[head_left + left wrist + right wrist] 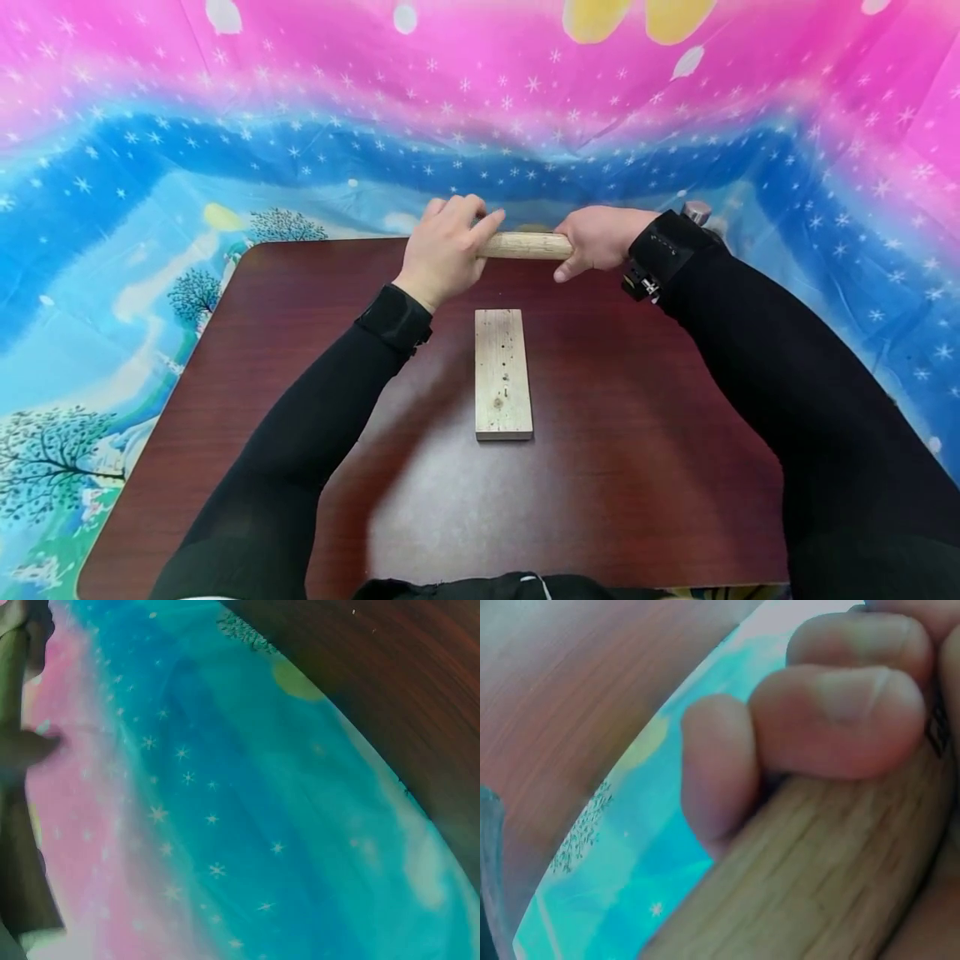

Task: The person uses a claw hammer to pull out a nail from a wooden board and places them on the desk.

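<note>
A hammer with a thick pale wooden handle (527,245) is held level over the table's far edge in the head view. My left hand (446,246) grips the left end of that handle. Farther right, my right hand (600,237) grips it too, and its curled fingers (840,724) show round the wood in the right wrist view. Behind the right wrist a metal hammer head (696,212) peeks out, mostly hidden. On the table lies a pale wooden board (501,375) with several small dark holes or nails; neither hand touches it.
The dark red-brown table (600,500) has a rounded far left corner. A pink and blue patterned cloth (375,150) hangs close behind the far edge and along the sides. Black bands with small devices (660,254) sit on the wrists.
</note>
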